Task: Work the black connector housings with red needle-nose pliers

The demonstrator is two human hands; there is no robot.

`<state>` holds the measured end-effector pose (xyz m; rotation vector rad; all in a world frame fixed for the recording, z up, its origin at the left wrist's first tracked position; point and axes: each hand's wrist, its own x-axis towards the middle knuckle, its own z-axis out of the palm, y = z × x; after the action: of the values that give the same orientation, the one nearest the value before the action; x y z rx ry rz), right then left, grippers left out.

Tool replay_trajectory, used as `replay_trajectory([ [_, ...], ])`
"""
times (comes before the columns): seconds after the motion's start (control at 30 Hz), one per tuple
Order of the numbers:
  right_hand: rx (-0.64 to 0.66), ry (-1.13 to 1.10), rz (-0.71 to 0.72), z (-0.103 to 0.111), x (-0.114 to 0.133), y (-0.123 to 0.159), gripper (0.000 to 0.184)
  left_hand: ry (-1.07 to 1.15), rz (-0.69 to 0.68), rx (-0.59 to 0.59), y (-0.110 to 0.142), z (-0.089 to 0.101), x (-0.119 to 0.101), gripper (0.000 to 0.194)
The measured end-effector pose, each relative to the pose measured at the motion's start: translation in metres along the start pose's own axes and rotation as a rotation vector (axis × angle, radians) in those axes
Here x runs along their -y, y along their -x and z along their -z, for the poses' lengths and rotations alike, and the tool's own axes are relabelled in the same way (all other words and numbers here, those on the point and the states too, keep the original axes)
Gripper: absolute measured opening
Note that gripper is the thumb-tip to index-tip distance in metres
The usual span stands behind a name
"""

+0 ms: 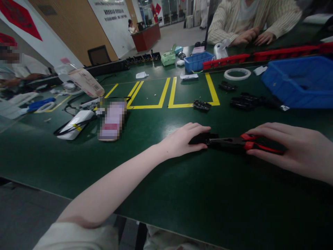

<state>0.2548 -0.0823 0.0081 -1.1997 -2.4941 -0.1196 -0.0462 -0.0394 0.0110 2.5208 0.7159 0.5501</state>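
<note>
My left hand (186, 138) is closed around a small black part (199, 139) on the green table (156, 180); the fingers hide much of it, and its kind is unclear. From the right, my right hand (291, 147) grips needle-nose pliers (230, 141) by their red and black handles. The metal jaws point left and meet the black part's right end, at my left fingertips. Whether the tips pinch it or only touch it, I cannot tell. Beyond my hands lie several similar dark parts, one (202, 105) at a yellow tape line and a cluster (246, 101) farther right.
A large blue bin (299, 83) stands at the right, a tape roll (237, 74) to its left. On the left lie a phone (113, 121), a white device with a cable (76, 125) and a bottle (87, 81). Opposite me, a person's hands (255, 36) rest on the table.
</note>
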Motion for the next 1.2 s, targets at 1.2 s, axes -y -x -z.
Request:
replay_trajectory([
  [1.2,-0.121,0.212,0.278,0.0005,0.0028,-0.0062,0.034,-0.144,-0.055,0.047,-0.0011,-0.0007,0.0015,0.041],
])
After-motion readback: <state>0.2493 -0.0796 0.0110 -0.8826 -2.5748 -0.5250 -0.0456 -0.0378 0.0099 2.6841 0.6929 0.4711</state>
